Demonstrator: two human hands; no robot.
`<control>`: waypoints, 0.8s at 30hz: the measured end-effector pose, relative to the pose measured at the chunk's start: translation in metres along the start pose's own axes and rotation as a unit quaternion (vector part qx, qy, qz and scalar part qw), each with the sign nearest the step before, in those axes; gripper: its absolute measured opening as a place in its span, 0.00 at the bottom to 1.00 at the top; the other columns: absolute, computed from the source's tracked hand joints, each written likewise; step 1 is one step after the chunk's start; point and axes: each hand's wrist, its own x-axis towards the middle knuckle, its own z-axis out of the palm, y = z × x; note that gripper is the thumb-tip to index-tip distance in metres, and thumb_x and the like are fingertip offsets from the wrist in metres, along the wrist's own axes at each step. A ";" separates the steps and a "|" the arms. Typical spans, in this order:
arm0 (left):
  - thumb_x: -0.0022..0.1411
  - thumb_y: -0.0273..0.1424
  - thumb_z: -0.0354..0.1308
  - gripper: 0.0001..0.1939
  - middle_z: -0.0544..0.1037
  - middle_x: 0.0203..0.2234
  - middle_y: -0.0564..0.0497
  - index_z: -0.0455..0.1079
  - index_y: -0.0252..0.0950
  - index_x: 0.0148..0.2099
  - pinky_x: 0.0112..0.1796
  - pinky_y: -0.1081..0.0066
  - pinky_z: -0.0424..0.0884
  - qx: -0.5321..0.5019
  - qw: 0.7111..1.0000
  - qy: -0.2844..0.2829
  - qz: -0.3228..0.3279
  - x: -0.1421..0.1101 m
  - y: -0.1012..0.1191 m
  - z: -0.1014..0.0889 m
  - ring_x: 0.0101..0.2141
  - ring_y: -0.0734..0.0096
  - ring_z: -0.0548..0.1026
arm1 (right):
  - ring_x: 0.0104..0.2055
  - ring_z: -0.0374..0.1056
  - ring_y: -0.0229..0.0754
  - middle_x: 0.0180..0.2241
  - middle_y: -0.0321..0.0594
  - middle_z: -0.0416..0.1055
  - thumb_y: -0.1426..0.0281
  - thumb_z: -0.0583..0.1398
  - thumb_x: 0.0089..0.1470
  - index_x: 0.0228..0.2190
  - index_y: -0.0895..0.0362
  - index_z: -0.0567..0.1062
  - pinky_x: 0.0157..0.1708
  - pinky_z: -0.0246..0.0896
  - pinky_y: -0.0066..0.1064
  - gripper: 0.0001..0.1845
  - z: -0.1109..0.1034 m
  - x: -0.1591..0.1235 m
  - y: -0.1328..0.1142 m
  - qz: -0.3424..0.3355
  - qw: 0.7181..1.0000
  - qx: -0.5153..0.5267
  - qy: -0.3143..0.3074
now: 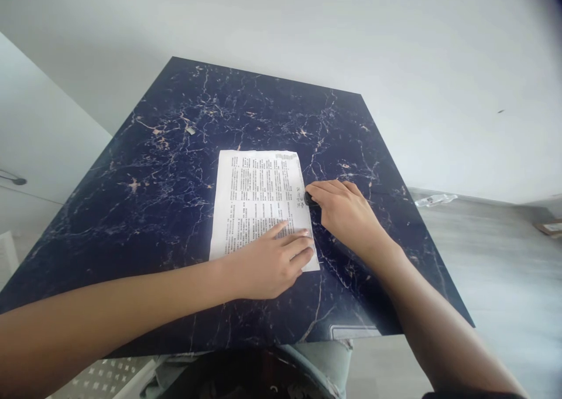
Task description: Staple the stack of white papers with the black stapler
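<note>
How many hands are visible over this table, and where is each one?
2. The left hand rests on the lower right part of the printed paper; the right hand holds a small black object at the paper's right edge.

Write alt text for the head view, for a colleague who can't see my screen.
A person's left hand rests on a printed sheet while the right hand grips a small black object at the sheet's right-hand edge. The sheet lies on a dark blue table with pale veins; a plain wall stands beyond.
</note>
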 end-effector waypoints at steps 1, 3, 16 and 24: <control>0.74 0.30 0.48 0.19 0.73 0.60 0.36 0.68 0.29 0.62 0.64 0.51 0.61 0.002 1.000 -0.002 0.000 0.000 0.000 0.000 0.65 0.53 0.67 | 0.53 0.70 0.56 0.50 0.45 0.78 0.81 0.49 0.60 0.52 0.50 0.77 0.54 0.59 0.53 0.27 0.000 0.000 -0.001 0.000 1.000 -0.010 -0.002; 0.75 0.30 0.47 0.20 0.73 0.60 0.36 0.68 0.29 0.62 0.64 0.50 0.61 0.006 1.000 -0.006 0.002 0.000 0.000 0.000 0.65 0.53 0.66 | 0.52 0.70 0.56 0.49 0.45 0.78 0.81 0.49 0.60 0.52 0.51 0.77 0.53 0.58 0.52 0.27 0.000 0.000 -0.003 -0.003 1.000 -0.026 -0.005; 0.75 0.30 0.47 0.20 0.74 0.59 0.37 0.67 0.28 0.63 0.64 0.48 0.61 -0.013 1.000 -0.004 -0.003 0.000 0.000 0.003 0.64 0.53 0.67 | 0.49 0.71 0.52 0.50 0.44 0.77 0.69 0.45 0.72 0.55 0.52 0.73 0.50 0.62 0.47 0.21 -0.010 0.000 0.023 -0.002 0.993 0.116 -0.025; 0.75 0.31 0.47 0.20 0.74 0.60 0.39 0.67 0.31 0.63 0.65 0.49 0.60 -0.032 0.999 -0.003 -0.015 0.000 0.000 0.000 0.65 0.54 0.66 | 0.53 0.71 0.54 0.52 0.44 0.75 0.69 0.56 0.66 0.57 0.50 0.71 0.54 0.66 0.47 0.19 -0.013 -0.003 0.054 -0.032 0.992 0.115 -0.037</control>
